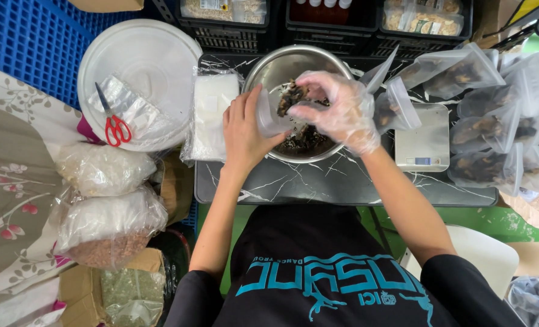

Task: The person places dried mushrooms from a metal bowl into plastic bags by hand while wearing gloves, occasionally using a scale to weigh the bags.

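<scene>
A clump of dark dried pieces (292, 94) is going into a small clear bag (268, 118) over the steel bowl (281, 69) on the counter (342, 181); the gloved right hand (336, 109) pinches the clump, the bare left hand (245, 130) grips the bag. This looks like the filling step; next the clump must drop cleanly through the bag's mouth

Small clear pouch (268, 118), open-mouthed, tilted, held over the steel bowl (269, 69) at the table's back edge. Clump of dark dried pieces (292, 95) pinched at the pouch's mouth, partly inside. More dark pieces (306, 140) heaped in the bowl's bottom, just below the pouch.
</scene>
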